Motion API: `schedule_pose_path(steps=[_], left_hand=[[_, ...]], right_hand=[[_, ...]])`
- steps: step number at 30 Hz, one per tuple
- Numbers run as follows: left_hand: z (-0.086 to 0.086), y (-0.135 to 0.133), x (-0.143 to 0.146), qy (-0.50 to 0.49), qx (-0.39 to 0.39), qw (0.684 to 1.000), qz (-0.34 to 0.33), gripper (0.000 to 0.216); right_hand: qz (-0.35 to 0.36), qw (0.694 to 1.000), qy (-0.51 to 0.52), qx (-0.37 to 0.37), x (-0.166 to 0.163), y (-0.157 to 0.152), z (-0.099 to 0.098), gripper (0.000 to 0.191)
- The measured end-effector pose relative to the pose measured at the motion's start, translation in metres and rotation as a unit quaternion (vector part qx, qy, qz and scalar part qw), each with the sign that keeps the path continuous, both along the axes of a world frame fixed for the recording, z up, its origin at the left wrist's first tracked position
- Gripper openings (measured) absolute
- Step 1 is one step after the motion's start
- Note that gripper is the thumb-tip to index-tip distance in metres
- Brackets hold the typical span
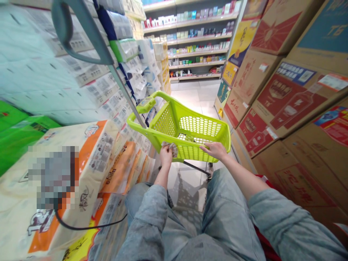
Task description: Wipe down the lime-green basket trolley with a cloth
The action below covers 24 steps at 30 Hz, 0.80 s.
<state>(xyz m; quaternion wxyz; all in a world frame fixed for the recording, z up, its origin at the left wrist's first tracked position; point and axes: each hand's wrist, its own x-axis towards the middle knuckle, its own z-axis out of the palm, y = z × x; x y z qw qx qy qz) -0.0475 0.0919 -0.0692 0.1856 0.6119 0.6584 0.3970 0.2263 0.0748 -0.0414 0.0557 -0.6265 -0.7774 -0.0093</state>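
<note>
Hands, 2 of them, meet at the near rim of a lime-green basket (pixel 166 125), which stands on the tiled floor (pixel 196 97) in the middle of the aisle, just beyond the person's knees. The left hand (pixel 165 155) is closed around a small crumpled item (pixel 170 148), held against the basket's near wall; what it is cannot be told. The right hand (pixel 215 149) grips the near rim, fingers curled over it. A grey pull handle (pixel 81 34) rises from the basket toward the near left. Tissue packs (pixel 89 159) are stacked on the left, cardboard boxes (pixel 285 98) on the right, and stocked shelves (pixel 195 40) stand at the far end.
</note>
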Motion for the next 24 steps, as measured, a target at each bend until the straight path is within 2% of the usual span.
schedule_pose_path(steps=[4,8,13,18,20,24], left_hand=[[-0.013,0.003,-0.009,-0.003,-0.013,0.999,0.040,0.025],[-0.009,-0.006,0.003,0.008,0.003,1.000,0.024,0.024],[0.022,-0.029,0.019,0.012,0.110,0.988,-0.109,0.027],[0.058,-0.028,0.006,0.100,0.238,0.962,-0.093,0.033],[0.067,-0.019,-0.001,0.166,0.246,0.949,-0.110,0.031],[0.077,-0.003,-0.015,0.306,0.206,0.911,-0.185,0.026]], right_hand=[[0.011,1.000,0.014,0.014,-0.001,-0.003,-0.002,0.064],[0.017,0.999,0.026,0.028,0.001,-0.005,-0.006,0.066],[0.033,0.998,0.040,0.041,0.008,-0.004,-0.009,0.065],[0.033,0.998,0.026,0.039,0.011,-0.002,-0.011,0.064],[0.036,0.998,0.020,0.039,0.010,-0.003,-0.012,0.064],[0.039,0.998,0.020,0.045,0.010,-0.005,-0.012,0.063]])
